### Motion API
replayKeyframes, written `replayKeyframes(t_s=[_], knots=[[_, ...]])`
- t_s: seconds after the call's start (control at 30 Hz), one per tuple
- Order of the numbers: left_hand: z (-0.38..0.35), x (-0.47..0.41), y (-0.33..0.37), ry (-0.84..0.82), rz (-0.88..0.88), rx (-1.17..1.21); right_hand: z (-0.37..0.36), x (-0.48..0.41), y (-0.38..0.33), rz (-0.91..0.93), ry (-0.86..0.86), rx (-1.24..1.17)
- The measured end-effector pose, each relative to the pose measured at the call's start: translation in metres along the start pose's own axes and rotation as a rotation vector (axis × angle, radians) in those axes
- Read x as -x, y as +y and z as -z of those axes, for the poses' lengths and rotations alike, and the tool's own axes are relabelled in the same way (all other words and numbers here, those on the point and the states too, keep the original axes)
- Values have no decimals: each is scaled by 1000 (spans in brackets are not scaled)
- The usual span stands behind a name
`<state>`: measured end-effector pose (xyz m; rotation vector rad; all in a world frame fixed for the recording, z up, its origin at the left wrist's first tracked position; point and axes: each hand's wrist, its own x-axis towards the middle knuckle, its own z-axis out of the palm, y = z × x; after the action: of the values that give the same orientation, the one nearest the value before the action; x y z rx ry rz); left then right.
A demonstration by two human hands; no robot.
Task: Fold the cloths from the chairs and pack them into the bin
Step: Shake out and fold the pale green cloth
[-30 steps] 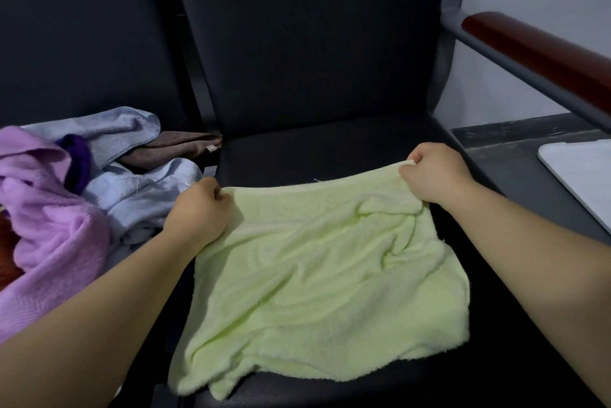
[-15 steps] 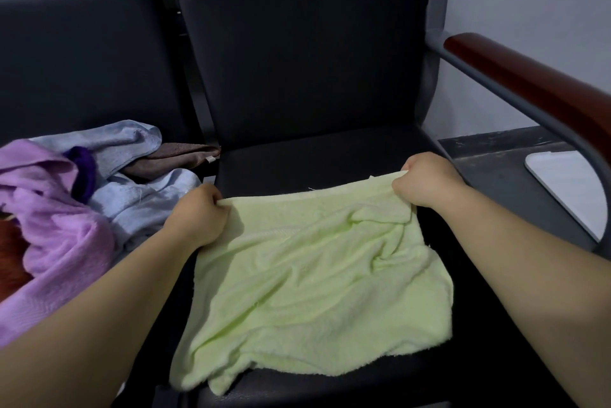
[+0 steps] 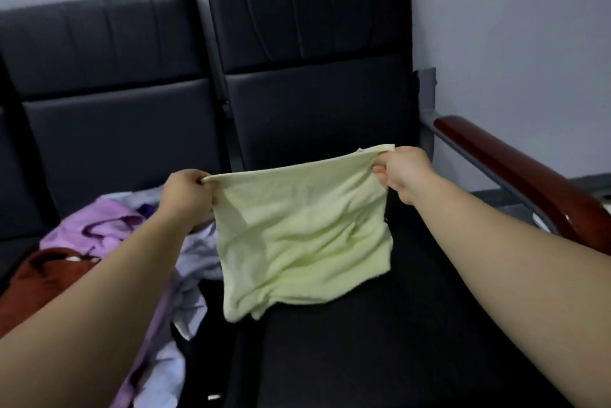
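Observation:
A pale green cloth (image 3: 304, 235) hangs stretched in the air above the right black chair seat (image 3: 380, 341). My left hand (image 3: 188, 196) pinches its top left corner and my right hand (image 3: 403, 173) pinches its top right corner. The cloth's lower edge droops down to the seat, crumpled at the bottom left. A heap of other cloths lies on the left chair: a lilac cloth (image 3: 99, 229), a pale blue-grey cloth (image 3: 195, 262) and a rust-brown cloth (image 3: 43, 275). No bin is in view.
Two black padded chair backs (image 3: 314, 77) stand against a grey wall. A reddish-brown wooden armrest (image 3: 515, 176) on a grey metal frame borders the right chair. A white object's edge (image 3: 542, 222) peeks out beneath the armrest.
Both hands have lifted the green cloth by its top corners off the seat, so it now hangs. The view has tipped upward, showing the whole chair backs.

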<state>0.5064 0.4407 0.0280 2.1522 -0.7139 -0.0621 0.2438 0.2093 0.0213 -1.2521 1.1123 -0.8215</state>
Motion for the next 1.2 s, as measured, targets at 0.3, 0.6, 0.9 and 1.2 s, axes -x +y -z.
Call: replayKeyframes(t_s=[0.3,0.6,0.9,1.2], knots=[[63,-2,63,139,-161,327,16,15,-83,440,109,-84],[14,75,-35,-201,-88,193,51,50,44,285,23,413],[-20,85,-88,-439,287,231,70,57,85,-333,-340,713],[-52,41,-75,-240,282,277,46,17,96,-99,-70,641]])
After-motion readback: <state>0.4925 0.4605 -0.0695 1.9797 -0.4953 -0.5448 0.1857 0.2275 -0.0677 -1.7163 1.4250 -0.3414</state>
